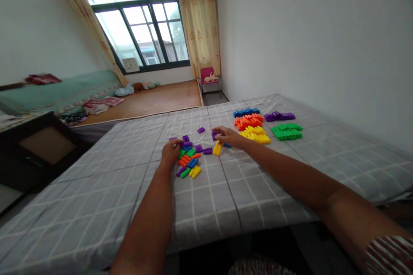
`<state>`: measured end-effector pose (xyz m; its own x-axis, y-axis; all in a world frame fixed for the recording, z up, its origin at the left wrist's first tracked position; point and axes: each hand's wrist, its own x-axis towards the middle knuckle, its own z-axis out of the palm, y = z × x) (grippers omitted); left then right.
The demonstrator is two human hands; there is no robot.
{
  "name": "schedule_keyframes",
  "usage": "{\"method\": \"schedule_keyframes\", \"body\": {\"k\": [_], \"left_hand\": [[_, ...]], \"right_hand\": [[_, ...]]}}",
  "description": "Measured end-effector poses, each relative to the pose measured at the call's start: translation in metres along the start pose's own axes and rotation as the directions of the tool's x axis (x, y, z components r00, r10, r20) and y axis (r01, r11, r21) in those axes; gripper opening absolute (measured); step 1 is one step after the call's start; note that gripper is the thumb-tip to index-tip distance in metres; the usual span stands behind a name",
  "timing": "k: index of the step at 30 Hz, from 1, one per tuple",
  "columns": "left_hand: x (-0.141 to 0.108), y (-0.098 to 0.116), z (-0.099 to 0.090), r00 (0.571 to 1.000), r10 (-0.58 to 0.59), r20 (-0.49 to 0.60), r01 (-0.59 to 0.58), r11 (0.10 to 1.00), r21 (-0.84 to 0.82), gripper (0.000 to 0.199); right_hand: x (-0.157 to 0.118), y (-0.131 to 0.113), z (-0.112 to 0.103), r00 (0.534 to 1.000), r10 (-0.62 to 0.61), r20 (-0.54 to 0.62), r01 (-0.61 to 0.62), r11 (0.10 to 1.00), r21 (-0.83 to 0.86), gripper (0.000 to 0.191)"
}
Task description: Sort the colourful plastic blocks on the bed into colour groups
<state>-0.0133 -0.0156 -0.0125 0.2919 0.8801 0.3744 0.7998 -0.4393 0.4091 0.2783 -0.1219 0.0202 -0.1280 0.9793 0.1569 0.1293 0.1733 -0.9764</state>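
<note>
I count five piles, one heap. My left hand is at the heap's edge, right hand by one purple block; I can't tell either grip.

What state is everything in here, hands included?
Left hand: fingers bent, beside the mixed plastic pieces; grip unclear
Right hand: at a purple piece; grip unclear
Mixed plastic pieces: loosely heaped, colors jumbled
Blue group, orange group, yellow group, green group, purple group: sorted by color
Checked cloth: spread out
Curtains: drawn aside
Pink chair: upright
</note>
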Motion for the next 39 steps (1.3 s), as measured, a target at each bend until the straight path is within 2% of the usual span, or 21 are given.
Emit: {"method": "schedule_keyframes", "body": {"k": [3,7,10,13,15,17,19,21,22,24,26,27,29,32,35,39], "left_hand": [[-0.003,0.003,-0.002,1.000,-0.022,-0.005,0.022,1.000,-0.013,0.034],[-0.005,0.009,-0.006,0.998,-0.059,-0.025,0.059,0.998,-0.029,0.035],[-0.004,0.008,-0.007,0.998,-0.055,-0.013,0.055,0.998,-0.010,0.035],[-0.003,0.004,-0.006,0.999,-0.048,0.012,0.047,0.999,0.019,0.035],[-0.002,0.000,-0.004,0.999,-0.035,0.020,0.034,0.999,0.034,0.035],[0.000,-0.004,-0.003,1.000,-0.025,0.017,0.024,0.999,0.045,0.035],[0.001,-0.006,-0.003,1.000,-0.018,0.016,0.017,0.998,0.055,0.035],[0.002,-0.008,-0.004,1.000,-0.013,0.020,0.012,0.998,0.063,0.035],[0.003,-0.009,-0.004,1.000,-0.014,0.019,0.013,0.998,0.068,0.034],[0.004,-0.011,-0.004,1.000,-0.017,0.020,0.015,0.997,0.079,0.034],[0.005,-0.013,-0.004,1.000,-0.009,0.023,0.007,0.997,0.083,0.034],[0.005,-0.014,-0.004,1.000,-0.002,0.023,0.000,0.997,0.080,0.034],[0.005,-0.016,-0.004,1.000,0.005,0.023,-0.007,0.998,0.070,0.034],[0.004,-0.016,-0.005,1.000,-0.014,0.023,0.012,0.999,0.053,0.034],[0.003,-0.013,-0.006,0.999,-0.029,0.020,0.028,0.999,0.037,0.032],[0.003,-0.011,-0.007,1.000,-0.025,0.020,0.024,0.999,0.024,0.032]], "right_hand": [[0.001,0.002,0.011,1.000,0.012,-0.023,-0.013,0.999,-0.029,0.043],[-0.005,0.008,0.017,0.994,-0.088,-0.069,0.082,0.992,-0.092,0.047],[-0.015,0.004,0.014,0.990,-0.123,-0.073,0.111,0.982,-0.149,0.045],[-0.025,-0.011,-0.001,0.982,-0.161,-0.098,0.142,0.974,-0.175,0.042],[-0.029,-0.023,-0.022,0.970,-0.184,-0.159,0.154,0.970,-0.186,0.043],[-0.032,-0.031,-0.057,0.945,-0.198,-0.261,0.138,0.963,-0.230,0.042],[-0.035,-0.032,-0.105,0.895,-0.206,-0.396,0.080,0.947,-0.312,0.042],[-0.038,-0.025,-0.163,0.821,-0.207,-0.532,-0.039,0.909,-0.414,0.042],[-0.040,-0.019,-0.193,0.789,-0.193,-0.583,-0.129,0.876,-0.465,0.044],[-0.045,-0.006,-0.249,0.714,-0.197,-0.672,-0.343,0.738,-0.581,0.040],[-0.050,0.008,-0.293,0.678,-0.190,-0.710,-0.504,0.582,-0.638,0.038],[-0.052,0.014,-0.309,0.677,-0.172,-0.716,-0.558,0.514,-0.651,0.037],[-0.054,0.026,-0.329,0.694,-0.123,-0.709,-0.614,0.413,-0.673,0.039],[-0.051,0.040,-0.339,0.747,-0.074,-0.661,-0.606,0.332,-0.723,0.044],[-0.047,0.050,-0.338,0.786,-0.044,-0.617,-0.578,0.306,-0.757,0.048],[-0.049,0.050,-0.338,0.786,-0.020,-0.618,-0.583,0.312,-0.750,0.053]]}}
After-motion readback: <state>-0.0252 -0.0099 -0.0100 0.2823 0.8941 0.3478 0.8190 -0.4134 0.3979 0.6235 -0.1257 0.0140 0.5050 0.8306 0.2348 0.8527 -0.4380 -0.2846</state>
